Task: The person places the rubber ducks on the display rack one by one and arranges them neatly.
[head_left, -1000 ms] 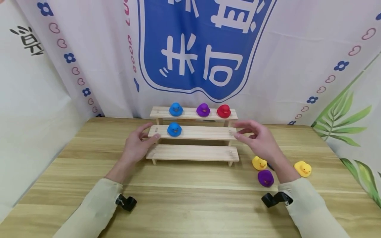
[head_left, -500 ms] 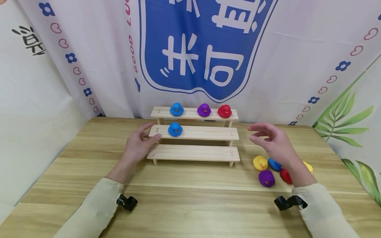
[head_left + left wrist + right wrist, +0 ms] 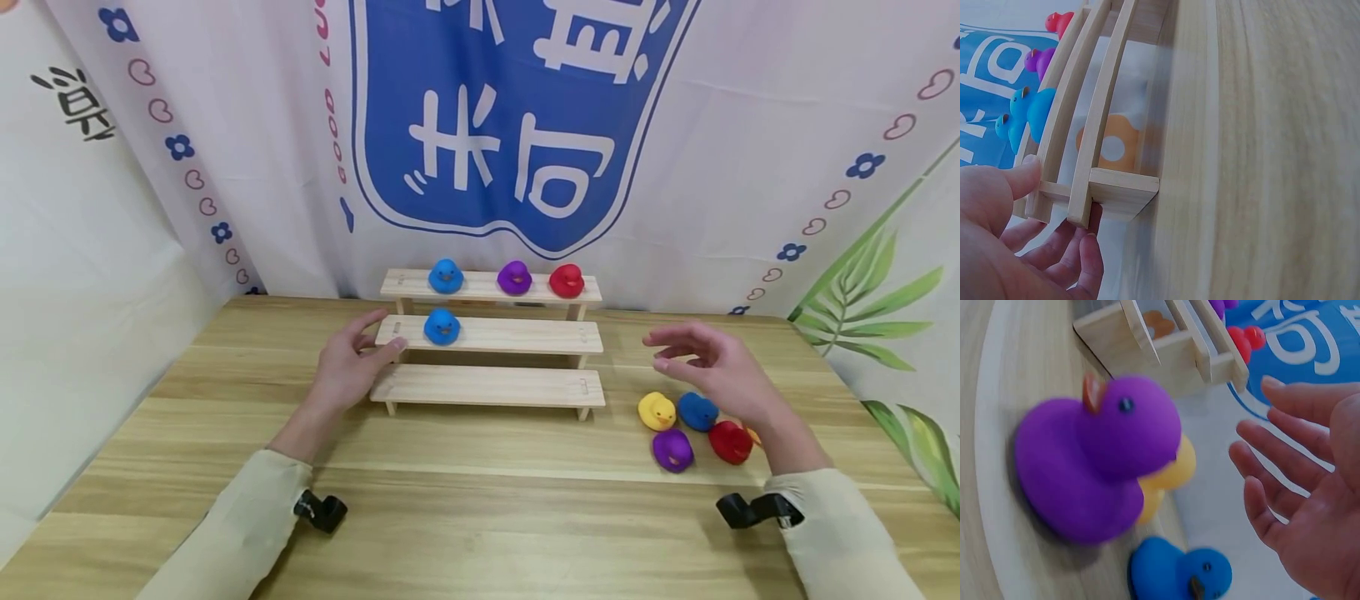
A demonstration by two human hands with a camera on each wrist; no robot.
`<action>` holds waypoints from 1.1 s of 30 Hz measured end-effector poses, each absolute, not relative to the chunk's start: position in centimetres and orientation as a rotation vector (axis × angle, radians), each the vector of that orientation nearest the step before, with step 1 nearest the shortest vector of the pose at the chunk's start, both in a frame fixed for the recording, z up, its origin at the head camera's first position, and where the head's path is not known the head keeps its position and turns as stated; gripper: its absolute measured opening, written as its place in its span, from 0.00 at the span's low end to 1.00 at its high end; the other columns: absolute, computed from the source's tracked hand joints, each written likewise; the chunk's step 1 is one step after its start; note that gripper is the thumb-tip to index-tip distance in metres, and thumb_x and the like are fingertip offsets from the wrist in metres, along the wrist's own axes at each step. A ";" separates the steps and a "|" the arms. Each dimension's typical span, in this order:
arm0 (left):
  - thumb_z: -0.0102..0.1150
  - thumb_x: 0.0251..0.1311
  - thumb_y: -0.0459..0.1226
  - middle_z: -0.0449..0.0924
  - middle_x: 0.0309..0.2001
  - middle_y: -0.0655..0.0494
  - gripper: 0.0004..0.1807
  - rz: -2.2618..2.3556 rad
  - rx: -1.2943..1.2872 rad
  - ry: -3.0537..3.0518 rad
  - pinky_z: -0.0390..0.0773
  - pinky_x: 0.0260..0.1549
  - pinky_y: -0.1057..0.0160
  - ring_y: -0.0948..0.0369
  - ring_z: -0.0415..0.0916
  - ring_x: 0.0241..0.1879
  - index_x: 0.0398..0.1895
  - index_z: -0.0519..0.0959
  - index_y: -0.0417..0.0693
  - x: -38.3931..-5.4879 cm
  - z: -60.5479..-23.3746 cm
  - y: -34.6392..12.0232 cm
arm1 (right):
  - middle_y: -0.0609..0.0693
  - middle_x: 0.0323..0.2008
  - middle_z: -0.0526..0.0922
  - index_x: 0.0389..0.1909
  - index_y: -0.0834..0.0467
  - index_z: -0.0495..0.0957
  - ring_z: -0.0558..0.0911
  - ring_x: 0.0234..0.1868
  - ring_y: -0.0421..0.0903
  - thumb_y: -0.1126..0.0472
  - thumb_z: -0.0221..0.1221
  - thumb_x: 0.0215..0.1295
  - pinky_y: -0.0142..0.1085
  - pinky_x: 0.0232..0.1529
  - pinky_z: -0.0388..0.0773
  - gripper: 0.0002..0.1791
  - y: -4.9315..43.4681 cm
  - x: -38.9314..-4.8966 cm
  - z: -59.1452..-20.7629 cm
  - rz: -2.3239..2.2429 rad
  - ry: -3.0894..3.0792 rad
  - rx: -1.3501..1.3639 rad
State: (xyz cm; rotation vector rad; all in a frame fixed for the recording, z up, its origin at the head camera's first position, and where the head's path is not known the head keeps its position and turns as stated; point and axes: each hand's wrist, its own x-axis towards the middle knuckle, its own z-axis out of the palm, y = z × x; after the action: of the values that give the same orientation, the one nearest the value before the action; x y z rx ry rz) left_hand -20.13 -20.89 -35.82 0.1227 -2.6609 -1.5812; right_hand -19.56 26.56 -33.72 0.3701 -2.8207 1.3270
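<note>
Right hand [image 3: 716,367] just drifted away from the wooden stand [image 3: 517,336], fingers loosely spread and empty near the blue duck [image 3: 697,412] on the bench [image 3: 480,525], so steadying seems down to the left hand [image 3: 348,364] pinching the stand's left end.

I count three blue ducks [image 3: 442,327], two purple ducks [image 3: 672,451], two red ducks [image 3: 567,282], one yellow duck [image 3: 656,412], one yellow-orange sliver [image 3: 753,435] too hidden to identify, one wooden stand [image 3: 487,386] of three shelves [image 3: 517,336], two black wrist devices [image 3: 324,512], one left hand [image 3: 350,367] and one right hand [image 3: 722,367].
</note>
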 end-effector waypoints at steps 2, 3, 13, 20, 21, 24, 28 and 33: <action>0.62 0.61 0.56 0.78 0.60 0.45 0.39 -1.585 0.128 -2.662 0.74 0.55 0.52 0.50 0.73 0.60 0.74 0.62 0.64 -20.1 -35.8 -20.9 | 0.46 0.57 0.80 0.59 0.46 0.76 0.80 0.53 0.40 0.48 0.62 0.67 0.28 0.48 0.77 0.21 27.2 -19.5 -33.9 1.336 -2.837 0.420; 0.62 0.61 0.56 0.78 0.59 0.45 0.39 -1.587 0.131 -2.662 0.74 0.55 0.53 0.50 0.74 0.59 0.74 0.62 0.64 -20.2 -35.8 -20.9 | 0.47 0.58 0.80 0.60 0.47 0.75 0.80 0.53 0.41 0.49 0.62 0.67 0.28 0.49 0.78 0.21 27.5 -19.6 -33.9 1.335 -2.844 0.450; 0.63 0.62 0.55 0.78 0.59 0.46 0.38 -1.591 0.133 -2.664 0.75 0.51 0.57 0.51 0.74 0.58 0.74 0.62 0.64 -20.2 -36.0 -20.7 | 0.50 0.60 0.79 0.64 0.50 0.73 0.78 0.58 0.52 0.52 0.63 0.67 0.31 0.50 0.79 0.26 29.2 -19.5 -34.6 1.369 -2.937 0.598; 0.63 0.62 0.56 0.76 0.61 0.46 0.38 -1.597 0.129 -2.667 0.74 0.55 0.52 0.50 0.71 0.61 0.74 0.62 0.65 -20.4 -36.0 -20.7 | 0.50 0.60 0.79 0.63 0.50 0.74 0.78 0.59 0.57 0.50 0.66 0.63 0.31 0.49 0.79 0.28 29.7 -19.4 -34.9 1.343 -3.026 0.622; 0.62 0.62 0.56 0.75 0.62 0.47 0.38 -1.594 0.130 -2.670 0.73 0.56 0.51 0.50 0.71 0.61 0.74 0.62 0.65 -20.4 -36.0 -20.7 | 0.50 0.60 0.80 0.63 0.51 0.74 0.78 0.59 0.57 0.50 0.66 0.62 0.31 0.49 0.79 0.28 29.8 -19.4 -34.9 1.345 -3.035 0.620; 0.62 0.62 0.56 0.73 0.64 0.47 0.38 -1.590 0.140 -2.674 0.73 0.56 0.51 0.50 0.69 0.62 0.74 0.62 0.64 -20.3 -36.0 -20.8 | 0.50 0.60 0.80 0.63 0.50 0.75 0.78 0.59 0.56 0.51 0.67 0.61 0.31 0.49 0.79 0.29 29.8 -19.4 -35.0 1.356 -3.061 0.617; 0.62 0.62 0.56 0.74 0.63 0.48 0.38 -1.588 0.152 -2.674 0.73 0.55 0.53 0.50 0.69 0.62 0.74 0.62 0.65 -20.2 -36.0 -20.9 | 0.51 0.60 0.79 0.62 0.50 0.75 0.78 0.59 0.55 0.52 0.68 0.60 0.32 0.49 0.79 0.28 29.7 -19.6 -35.1 1.374 -3.089 0.608; 0.62 0.62 0.56 0.76 0.61 0.47 0.39 -1.587 0.143 -2.674 0.73 0.54 0.54 0.50 0.71 0.61 0.75 0.61 0.65 -20.3 -35.9 -20.9 | 0.53 0.60 0.80 0.61 0.48 0.76 0.78 0.59 0.54 0.52 0.69 0.59 0.33 0.49 0.79 0.28 29.8 -19.7 -35.1 1.348 -3.126 0.597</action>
State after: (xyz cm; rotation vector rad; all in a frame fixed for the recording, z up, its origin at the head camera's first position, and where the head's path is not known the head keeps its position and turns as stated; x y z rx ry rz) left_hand -20.29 -20.95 -35.91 0.1426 -2.6742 -1.5871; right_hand -19.70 29.77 -35.10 0.5975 -3.1261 1.3482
